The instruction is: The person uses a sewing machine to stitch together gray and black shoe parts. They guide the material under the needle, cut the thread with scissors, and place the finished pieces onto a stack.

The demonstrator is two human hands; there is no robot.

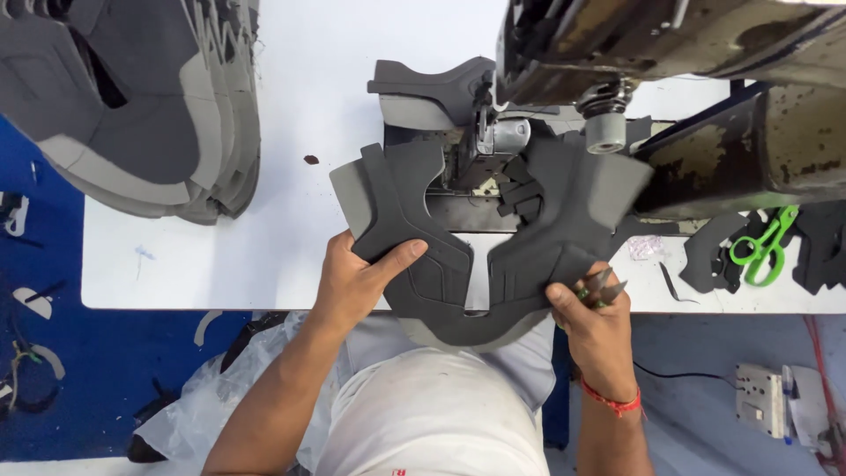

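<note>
I hold a dark grey shoe upper piece (458,238) with lighter grey edges, spread flat around the post of a sewing machine (502,141). My left hand (357,278) grips its left wing, thumb on top. My right hand (592,313) pinches its right lower edge and also holds a small metal snipping tool (599,286) in its fingers. The piece's front edge hangs over the edge of the white table (264,264).
A stack of grey shoe uppers (150,106) lies at the table's far left. Green-handled scissors (762,247) and dark fabric scraps (714,256) lie at the right. The worn machine arm (687,35) overhangs the back. A plastic bag (220,388) sits by my left leg.
</note>
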